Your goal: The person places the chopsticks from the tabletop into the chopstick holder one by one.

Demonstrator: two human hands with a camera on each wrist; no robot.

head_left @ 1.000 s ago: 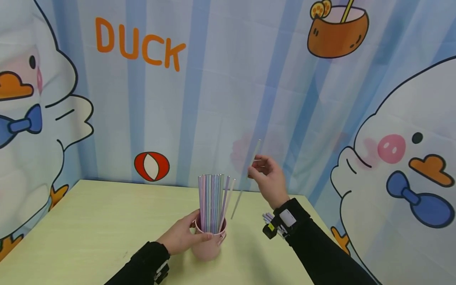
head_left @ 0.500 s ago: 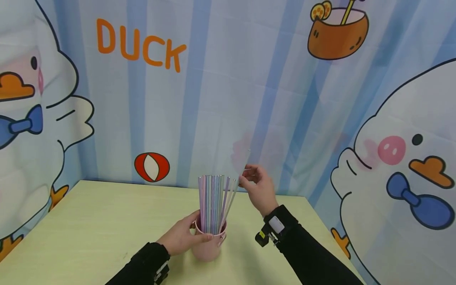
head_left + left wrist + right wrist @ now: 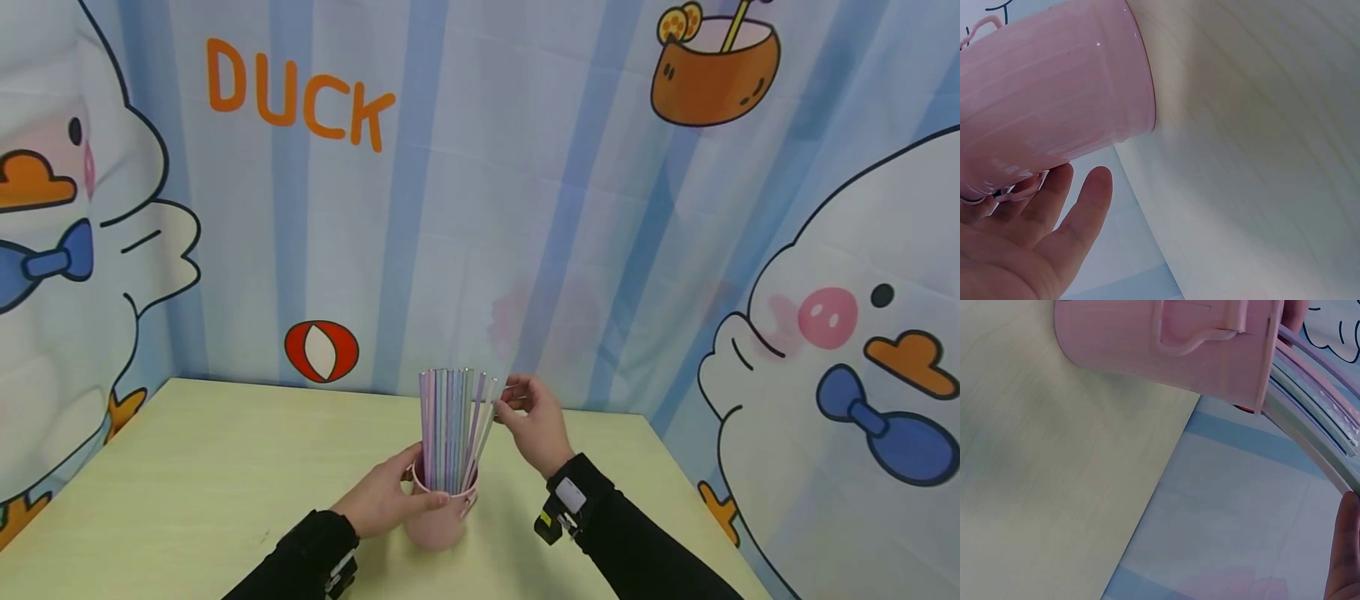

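A small pink bucket (image 3: 435, 529) stands upright on the table, with a bundle of pastel straws (image 3: 447, 429) rising from it. My left hand (image 3: 384, 498) holds the bucket near its rim, thumb in front and fingers behind. In the left wrist view its fingers reach the bucket wall (image 3: 1054, 94) beside a small handle. My right hand (image 3: 537, 427) pinches a pale clear straw (image 3: 487, 435) near its top. That straw slants into the bucket's right side. In the right wrist view the pale straw (image 3: 1313, 447) runs from the rim to a fingertip (image 3: 1347, 550).
The light wooden table (image 3: 247, 467) extends to both sides of the bucket. Behind it hangs a striped blue curtain (image 3: 480, 208) with duck drawings, close to the table's back edge. A black camera strap (image 3: 577, 496) is on the right wrist.
My right hand has moved down and left, bringing the pale straw from beside the bucket into it. The left hand keeps its grip on the bucket.
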